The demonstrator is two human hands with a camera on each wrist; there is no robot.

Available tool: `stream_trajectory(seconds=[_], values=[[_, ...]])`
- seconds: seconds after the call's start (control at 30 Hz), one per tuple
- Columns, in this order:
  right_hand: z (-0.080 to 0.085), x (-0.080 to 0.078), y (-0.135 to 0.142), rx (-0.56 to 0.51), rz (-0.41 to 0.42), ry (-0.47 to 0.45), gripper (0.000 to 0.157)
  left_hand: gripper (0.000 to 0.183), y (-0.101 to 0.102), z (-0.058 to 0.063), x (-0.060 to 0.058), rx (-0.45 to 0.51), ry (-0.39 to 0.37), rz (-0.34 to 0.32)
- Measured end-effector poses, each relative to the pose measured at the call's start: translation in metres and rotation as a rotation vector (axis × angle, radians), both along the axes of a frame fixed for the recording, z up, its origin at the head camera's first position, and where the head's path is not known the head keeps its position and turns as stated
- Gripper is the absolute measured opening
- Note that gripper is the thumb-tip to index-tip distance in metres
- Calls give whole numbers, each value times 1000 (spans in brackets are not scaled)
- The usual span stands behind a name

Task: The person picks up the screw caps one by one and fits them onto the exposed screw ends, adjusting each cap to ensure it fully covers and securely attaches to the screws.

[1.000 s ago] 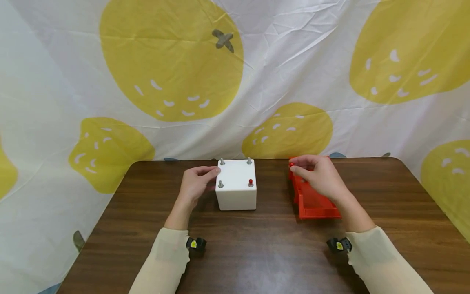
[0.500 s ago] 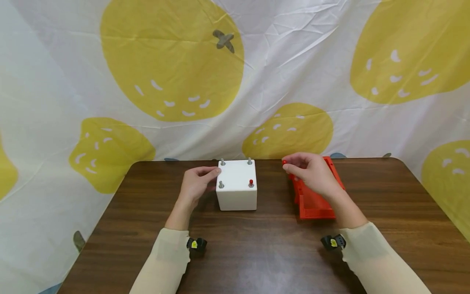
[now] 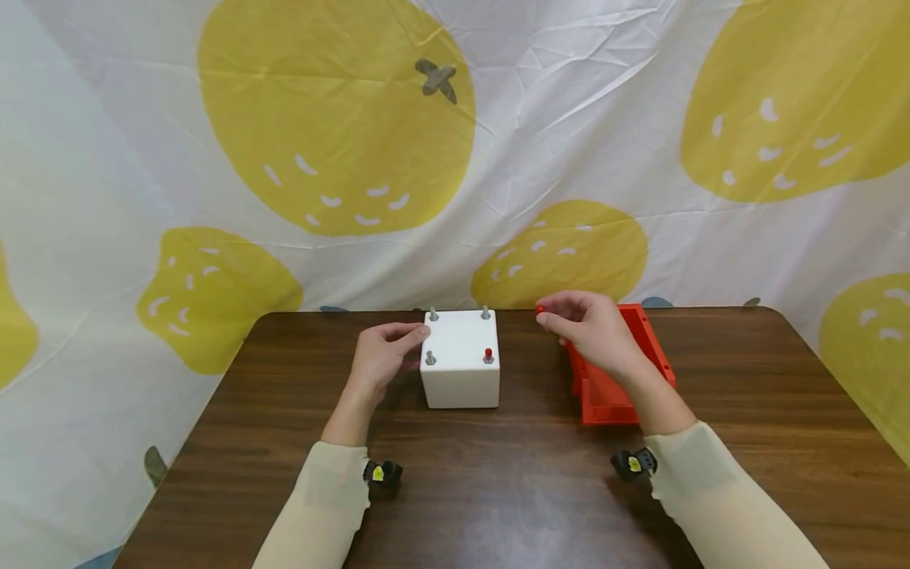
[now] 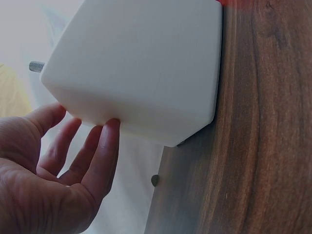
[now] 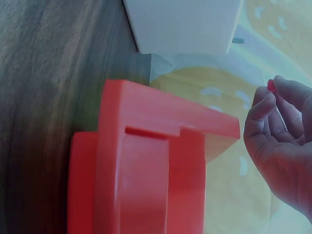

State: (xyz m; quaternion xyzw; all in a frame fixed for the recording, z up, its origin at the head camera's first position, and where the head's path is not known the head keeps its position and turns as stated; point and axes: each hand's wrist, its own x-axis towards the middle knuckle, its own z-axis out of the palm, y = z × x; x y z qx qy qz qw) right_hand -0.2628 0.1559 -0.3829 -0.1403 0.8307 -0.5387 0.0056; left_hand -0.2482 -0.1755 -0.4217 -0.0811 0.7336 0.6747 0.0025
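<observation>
A white box [image 3: 460, 348] stands on the table with upright threaded studs at its top corners. A red cap [image 3: 488, 352] sits on the near right stud; the near left stud [image 3: 430, 358] shows bare metal. My left hand [image 3: 382, 356] touches the box's left side, thumb at the top edge. In the left wrist view, its fingertips [image 4: 111, 127] rest against the side wall. Between thumb and forefinger, my right hand [image 3: 593, 328] pinches a small red cap [image 5: 271, 86]. That hand is raised above the left edge of the red tray [image 3: 611, 412], to the right of the box.
A brown wooden table [image 3: 498, 482] lies under everything. Behind its far edge hangs a white cloth [image 3: 540, 142] printed with yellow fruit. The tray is partly covered by my right hand and forearm in the head view.
My right hand has moved left from over the tray toward the box, carrying the red cap. More of the tray shows now. The left hand stays at the box.
</observation>
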Motion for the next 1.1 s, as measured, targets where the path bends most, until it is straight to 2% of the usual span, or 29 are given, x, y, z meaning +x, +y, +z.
stream_trajectory(seconds=[0.3,0.7,0.93,1.1], values=[[0,-7,-11,-36,9,16,28,32,0,0,0,-12,-1,2],[-1,-18,-25,-30,23,40,25,31,0,1,1,-11,2,2],[-4,-25,-35,-24,32,63,28,32,0,-1,-1,-2,5,2],[-4,-28,-42,-24,40,92,24,31,0,-3,-2,10,15,2]])
